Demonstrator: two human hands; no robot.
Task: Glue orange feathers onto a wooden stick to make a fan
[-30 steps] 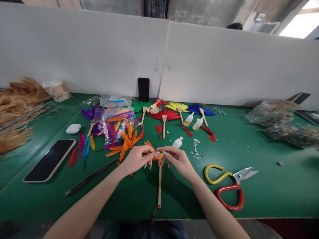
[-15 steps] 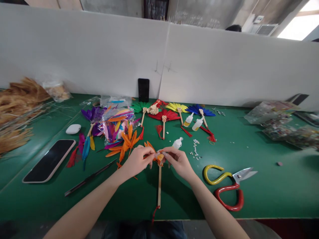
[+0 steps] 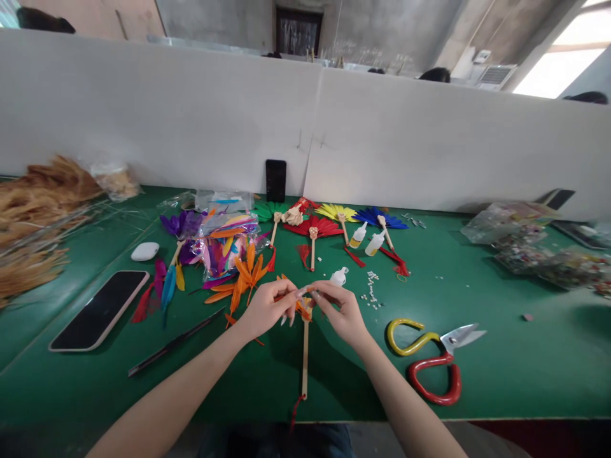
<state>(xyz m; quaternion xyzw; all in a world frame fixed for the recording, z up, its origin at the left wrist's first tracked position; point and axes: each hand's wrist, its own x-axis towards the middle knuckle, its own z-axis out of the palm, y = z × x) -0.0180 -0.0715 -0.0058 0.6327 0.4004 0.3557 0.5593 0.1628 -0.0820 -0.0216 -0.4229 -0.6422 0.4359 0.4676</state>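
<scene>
Now our left hand (image 3: 270,306) and right hand (image 3: 342,313) pinch an orange scrap (image 3: 307,290) by our fan (image 3: 305,331), near the table's (image 3: 525,375) front edge; likely light, delicate-headed, so we'd grip its stiff handle (image 3: 305,366).

A white partition (image 3: 162,114) fronts a grey wall (image 3: 219,25) and bright window (image 3: 547,70).

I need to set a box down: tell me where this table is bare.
Bare: right of the scissors, in front of the plastic bags, save a pinkish bit; also in front of the left-hand phone. Crowded: the back middle, with fans, feathers and bottles, and around the left hand and right hand.
</scene>
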